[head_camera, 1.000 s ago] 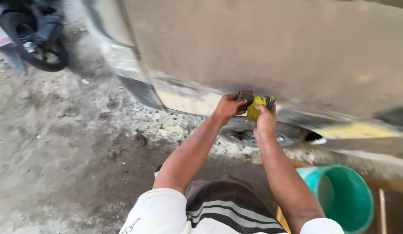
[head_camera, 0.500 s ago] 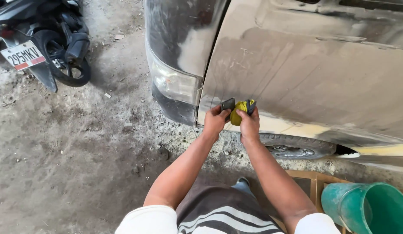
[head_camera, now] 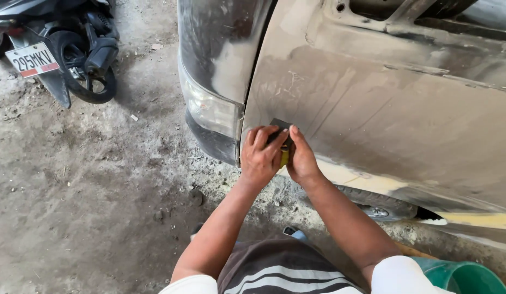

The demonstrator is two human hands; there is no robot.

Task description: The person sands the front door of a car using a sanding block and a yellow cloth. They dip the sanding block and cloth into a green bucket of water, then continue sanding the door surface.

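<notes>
Both hands press a dark sanding block (head_camera: 280,126) flat against the car panel (head_camera: 373,125): left hand (head_camera: 261,155) closed over its left side, right hand (head_camera: 301,158) gripping its right, yellow sponge (head_camera: 284,158) between them.

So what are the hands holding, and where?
Both the left hand and right hand press a dark sanding pad with yellow backing flat against the car panel.

Car body repair yard, sanded car panel (head_camera: 383,120), dirt floor (head_camera: 89,207), parked motorbike (head_camera: 73,49)
</notes>
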